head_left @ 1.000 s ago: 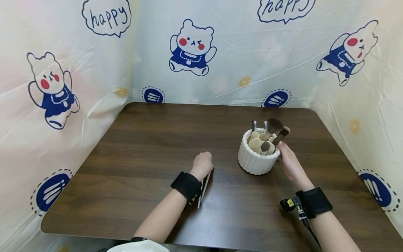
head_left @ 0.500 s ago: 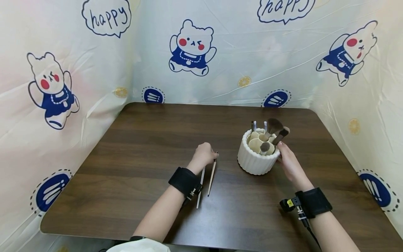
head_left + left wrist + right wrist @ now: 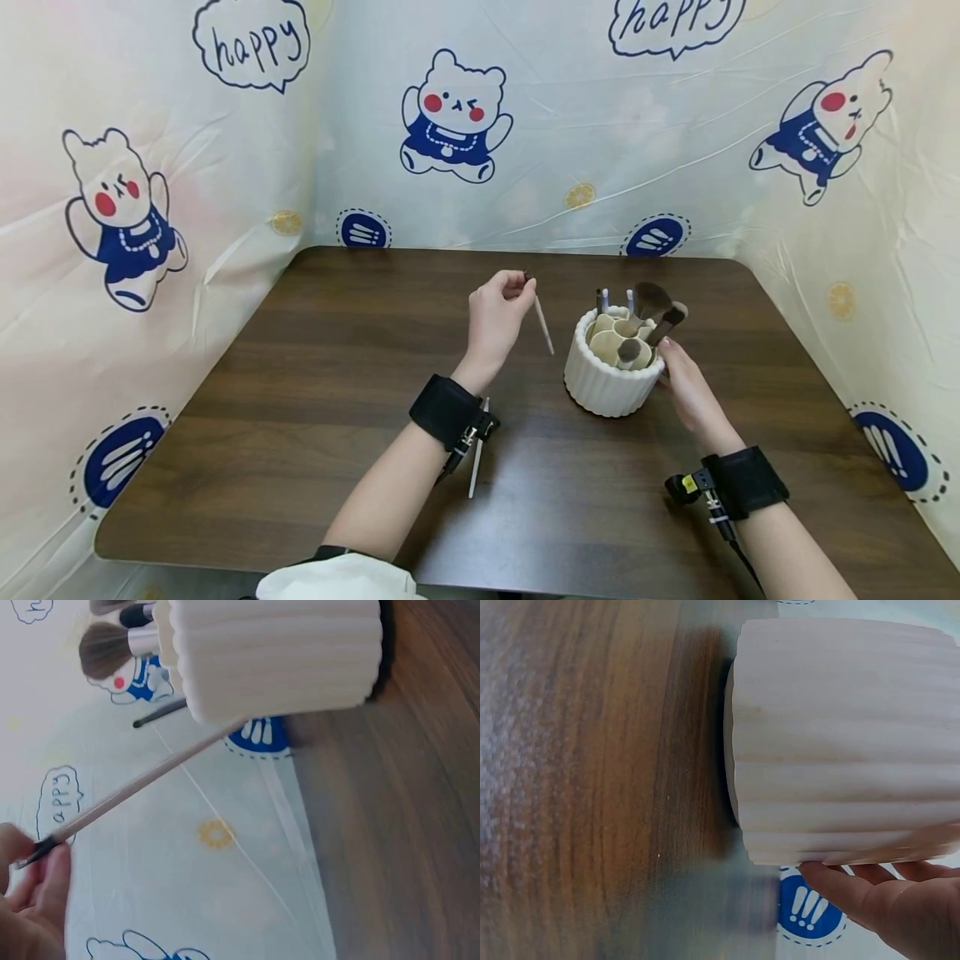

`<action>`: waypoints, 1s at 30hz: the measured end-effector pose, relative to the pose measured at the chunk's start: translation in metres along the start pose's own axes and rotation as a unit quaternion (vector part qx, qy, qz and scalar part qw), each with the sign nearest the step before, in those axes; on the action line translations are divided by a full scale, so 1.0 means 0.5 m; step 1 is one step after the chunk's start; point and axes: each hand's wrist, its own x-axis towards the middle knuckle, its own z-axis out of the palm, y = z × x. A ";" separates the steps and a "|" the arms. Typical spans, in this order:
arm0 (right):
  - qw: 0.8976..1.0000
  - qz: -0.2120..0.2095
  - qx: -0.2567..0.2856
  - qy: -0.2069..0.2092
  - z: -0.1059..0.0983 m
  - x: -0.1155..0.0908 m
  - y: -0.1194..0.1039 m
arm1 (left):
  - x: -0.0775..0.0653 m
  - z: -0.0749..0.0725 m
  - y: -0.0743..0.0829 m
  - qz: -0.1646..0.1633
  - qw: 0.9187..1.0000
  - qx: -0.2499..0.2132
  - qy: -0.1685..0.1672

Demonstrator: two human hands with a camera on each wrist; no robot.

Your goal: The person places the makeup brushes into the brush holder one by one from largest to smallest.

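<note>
My left hand (image 3: pixel 520 287) is raised above the table and pinches the dark end of a thin pale-handled brush (image 3: pixel 542 328). The brush slants down toward a white ribbed brush holder (image 3: pixel 604 382). In the left wrist view the brush handle (image 3: pixel 150 780) runs from my fingers (image 3: pixel 34 896) to just in front of the holder (image 3: pixel 277 660). Several brushes stand in the holder's tubes, bristles up. My right hand (image 3: pixel 671 360) rests against the holder's right side, and its fingers (image 3: pixel 870 892) lie along the holder's wall (image 3: pixel 840 735).
Another thin pale brush (image 3: pixel 475 469) lies on the dark wooden table (image 3: pixel 315 392), just behind my left wrist strap. Cartoon-printed sheeting (image 3: pixel 525 125) walls the table at the back and on both sides.
My left hand has picked one thin brush off the table and lifted it up and to the right, toward the holder. The second brush stays on the table. The right hand has not moved.
</note>
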 end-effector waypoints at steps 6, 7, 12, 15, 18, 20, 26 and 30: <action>1.000 0.001 0.000 0.000 0.001 -0.001 0.000 | -0.005 0.025 0.016 0.059 0.992 -0.100 0.056; 1.000 0.000 0.001 0.001 0.001 -0.001 -0.001 | -0.006 0.030 0.017 0.062 0.990 -0.110 0.058; 1.000 0.000 -0.001 0.003 0.001 -0.001 0.000 | -0.016 0.061 0.015 0.070 0.990 -0.119 0.039; 1.000 -0.003 -0.004 0.002 0.001 -0.001 0.002 | -0.025 0.080 0.005 0.068 0.992 -0.101 0.017; 1.000 -0.004 -0.004 0.001 0.000 -0.001 0.003 | -0.035 0.097 -0.008 0.064 0.995 -0.075 -0.001; 1.000 -0.004 -0.003 0.001 0.000 -0.001 0.004 | -0.040 0.106 -0.015 0.061 0.996 -0.062 -0.008; 1.000 -0.004 -0.004 0.001 -0.003 0.001 0.006 | -0.050 0.127 -0.026 0.039 0.998 -0.040 -0.029; 1.000 -0.005 -0.001 0.000 -0.004 0.001 0.006 | -0.056 0.134 -0.028 0.014 0.998 -0.028 -0.046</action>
